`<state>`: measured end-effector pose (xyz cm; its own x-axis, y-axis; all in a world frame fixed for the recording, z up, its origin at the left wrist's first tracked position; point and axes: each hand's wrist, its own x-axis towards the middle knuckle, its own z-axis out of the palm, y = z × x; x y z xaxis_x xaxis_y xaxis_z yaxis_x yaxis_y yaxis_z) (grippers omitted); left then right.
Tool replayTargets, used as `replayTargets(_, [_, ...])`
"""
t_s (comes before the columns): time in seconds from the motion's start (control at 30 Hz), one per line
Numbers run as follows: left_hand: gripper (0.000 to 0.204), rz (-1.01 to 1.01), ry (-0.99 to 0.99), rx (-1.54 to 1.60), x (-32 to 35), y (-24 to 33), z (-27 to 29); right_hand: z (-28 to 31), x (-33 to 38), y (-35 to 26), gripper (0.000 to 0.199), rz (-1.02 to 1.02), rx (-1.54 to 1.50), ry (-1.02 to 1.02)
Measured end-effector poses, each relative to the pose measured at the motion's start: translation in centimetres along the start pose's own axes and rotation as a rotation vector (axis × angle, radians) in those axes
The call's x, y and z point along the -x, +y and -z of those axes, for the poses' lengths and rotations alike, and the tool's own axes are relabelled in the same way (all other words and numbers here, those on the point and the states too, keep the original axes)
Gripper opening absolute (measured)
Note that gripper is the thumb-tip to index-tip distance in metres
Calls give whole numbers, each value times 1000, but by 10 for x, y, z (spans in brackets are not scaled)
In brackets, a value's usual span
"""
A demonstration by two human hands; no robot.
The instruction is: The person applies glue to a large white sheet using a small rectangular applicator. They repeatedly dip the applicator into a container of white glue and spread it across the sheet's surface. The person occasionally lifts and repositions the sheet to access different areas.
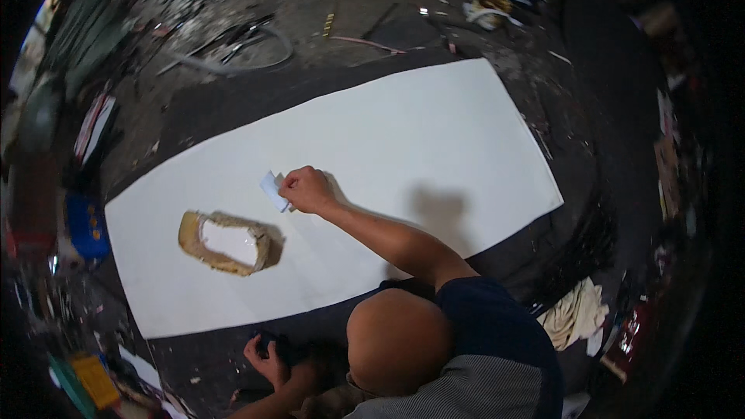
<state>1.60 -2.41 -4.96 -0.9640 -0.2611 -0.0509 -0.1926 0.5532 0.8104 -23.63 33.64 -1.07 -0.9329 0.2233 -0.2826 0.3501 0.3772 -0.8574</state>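
My right hand (pixel 307 189) reaches over a large white sheet (pixel 403 140) on the floor. Its fingers are closed on a small pale-blue flat piece (pixel 273 191), whether paper or card I cannot tell. The piece touches or hovers just above the sheet. To its left, on the sheet, sits a crusted tan tub (pixel 188 233) with an irregular rim and white stuff inside. My left hand (pixel 268 361) is low, off the sheet's near edge, with thumb and fingers apart and nothing visible in them. A dark shape lies beside it.
Dark matting (pixel 217 365) lies under the sheet. A rounded bare shape, seemingly my bent knee (pixel 400 334), is at the near edge. Cream cloth (pixel 576 314) is bundled at right. A blue container (pixel 85 225) stands at left. Scraps and a curved strip (pixel 233 66) litter the far floor.
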Motion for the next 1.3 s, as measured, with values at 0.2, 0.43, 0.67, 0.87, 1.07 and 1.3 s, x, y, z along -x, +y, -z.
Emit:
replayTargets(0.2, [31,88,-29,-57,-5,12,4,210,-27,135,19,-269,461,638])
replayTargets(0.43, [30,115,2,-74,-5,21,6,390,61,174,20,-673,764,1094])
replayTargets(0.67, [32,51,29,-94,-11,15,3,216,-89,64,20,-279,357,629])
replayTargets(0.87, [32,22,12,-6,-20,-38,-4,303,-44,129,25,-578,234,1016])
replayTargets(1.07, [40,60,-103,-130,-29,-51,0,355,182,236,21,-884,544,1313])
replayTargets(1.3, [48,113,-185,-164,-35,-66,-1,334,251,191,26,-896,708,1254])
